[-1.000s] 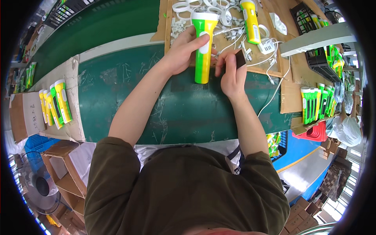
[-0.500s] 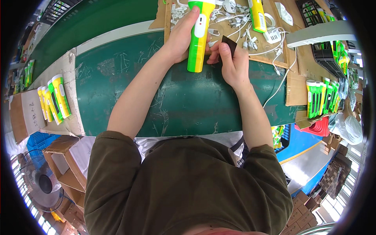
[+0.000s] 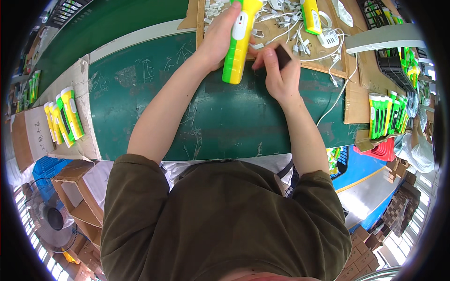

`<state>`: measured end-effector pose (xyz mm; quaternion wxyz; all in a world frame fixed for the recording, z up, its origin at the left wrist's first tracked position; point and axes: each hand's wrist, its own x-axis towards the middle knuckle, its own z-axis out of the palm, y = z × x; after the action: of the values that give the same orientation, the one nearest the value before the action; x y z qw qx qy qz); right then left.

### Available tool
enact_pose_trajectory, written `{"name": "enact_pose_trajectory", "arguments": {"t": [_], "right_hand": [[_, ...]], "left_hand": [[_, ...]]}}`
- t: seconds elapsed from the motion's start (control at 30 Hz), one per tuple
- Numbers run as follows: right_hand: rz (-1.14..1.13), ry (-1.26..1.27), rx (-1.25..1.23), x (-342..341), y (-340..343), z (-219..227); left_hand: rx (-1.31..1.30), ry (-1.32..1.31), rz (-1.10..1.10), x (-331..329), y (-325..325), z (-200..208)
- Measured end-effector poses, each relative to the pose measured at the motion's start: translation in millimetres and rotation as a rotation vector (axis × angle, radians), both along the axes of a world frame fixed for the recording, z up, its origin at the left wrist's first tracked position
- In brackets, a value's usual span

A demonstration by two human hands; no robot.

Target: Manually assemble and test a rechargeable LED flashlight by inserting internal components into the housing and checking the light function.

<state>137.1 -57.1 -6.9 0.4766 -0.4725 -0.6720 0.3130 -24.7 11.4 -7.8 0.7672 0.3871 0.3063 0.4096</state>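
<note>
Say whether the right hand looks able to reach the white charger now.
Probably yes: nothing large stands between the right hand and the white charger, though that hand holds a dark card.

- Flashlight (image 3: 237, 56) up in the left hand (image 3: 218, 43), over the bench (image 3: 211, 126)
- right hand (image 3: 284, 77) just to its right
- cables (image 3: 303, 47) behind, on the board (image 3: 326, 71)
- flashlight cluster (image 3: 70, 112) far left, flashlight row (image 3: 378, 117) far right

Loose dark olive-brown top (image 3: 225, 220) with wide short sleeves (image 3: 133, 192), forearms (image 3: 171, 110) and hands (image 3: 216, 43) bare

Dark handwritten characters (image 3: 39, 136) mark the left cardboard box (image 3: 35, 121).
</note>
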Motion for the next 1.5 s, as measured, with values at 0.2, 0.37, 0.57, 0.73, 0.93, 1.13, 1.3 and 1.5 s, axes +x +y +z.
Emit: {"name": "enact_pose_trajectory", "arguments": {"t": [0.2,0.37,0.57,0.73,0.93,1.13,1.3,1.5], "right_hand": [[-0.370,0.262,0.474,-19,20,-11],[-0.281,0.158,0.212,-24,11,8],[-0.197,0.189,0.298,-19,20,-8],[-0.119,0.233,0.283,-18,20,-9],[0.073,0.173,-0.277,-6,6,16],[0.332,0.391,-0.051,5,17,-5],[0.302,0.366,-0.064,3,16,-4],[0.298,0.334,-0.002,2,18,-5]], "left_hand": [[0.654,0.565,0.071,18,-10,-3],[0.761,0.312,0.277,33,-15,3],[0.646,0.240,0.210,28,-7,2],[0.569,0.146,0.191,26,-2,2],[0.313,0.113,0.227,17,-3,8],[0.471,0.116,0.315,20,1,-2],[0.485,0.093,0.344,21,2,-6],[0.447,0.008,0.261,22,0,-2]]}}
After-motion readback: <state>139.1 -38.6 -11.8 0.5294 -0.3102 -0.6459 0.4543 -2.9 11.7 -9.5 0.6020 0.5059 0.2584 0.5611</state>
